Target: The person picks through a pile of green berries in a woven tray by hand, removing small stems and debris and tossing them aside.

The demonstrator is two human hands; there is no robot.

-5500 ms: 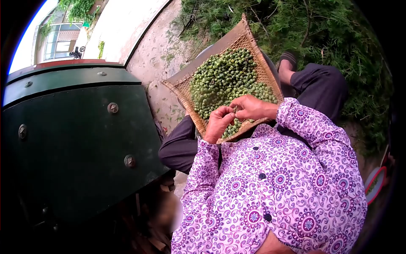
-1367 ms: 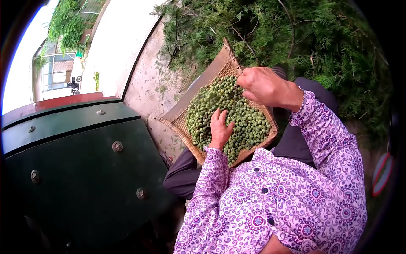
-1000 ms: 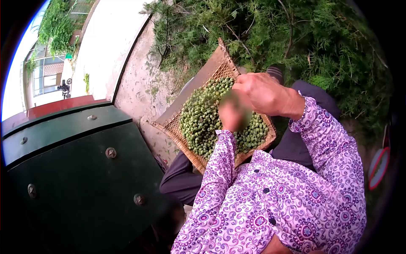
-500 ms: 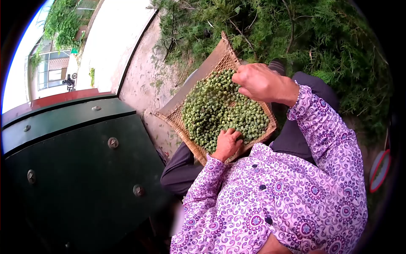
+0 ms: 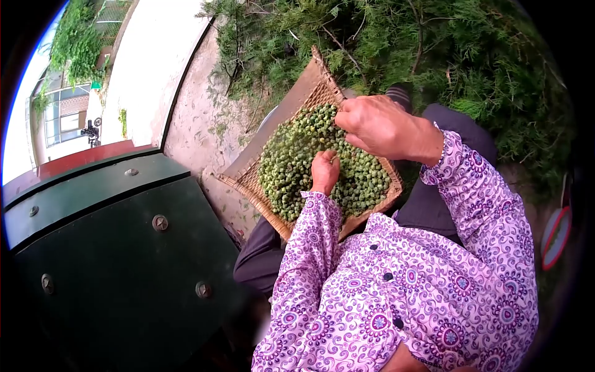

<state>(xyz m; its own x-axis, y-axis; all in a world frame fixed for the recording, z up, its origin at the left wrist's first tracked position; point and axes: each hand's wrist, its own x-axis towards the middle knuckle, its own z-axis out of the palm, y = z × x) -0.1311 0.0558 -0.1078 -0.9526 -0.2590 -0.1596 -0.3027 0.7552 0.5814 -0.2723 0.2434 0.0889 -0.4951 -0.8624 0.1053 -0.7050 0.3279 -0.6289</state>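
A woven basket [image 5: 232, 178] with a flat strip along one side lies tilted over my lap, heaped with small round green cones or fruits [image 5: 282, 167]. My left hand [image 5: 325, 172] is over the middle of the heap, fingers pinched together; what sits at the fingertips is too small to name. Across the basket's right rim is my right hand [image 5: 387, 127], closed, its fingertips over the green pieces. It hides part of that rim, and I cannot make out what is between its fingers.
Cut evergreen branches [image 5: 458, 56] pile up beyond the basket. A dark green metal panel with round studs [image 5: 124, 266] stands at the left. Concrete ground [image 5: 201, 118] lies between them. A red-rimmed oval object [image 5: 556, 239] is at the far right.
My left hand has lifted from the near edge of the heap toward its middle, and its fingers have closed. My right hand stays at the rim. The view has shifted slightly.
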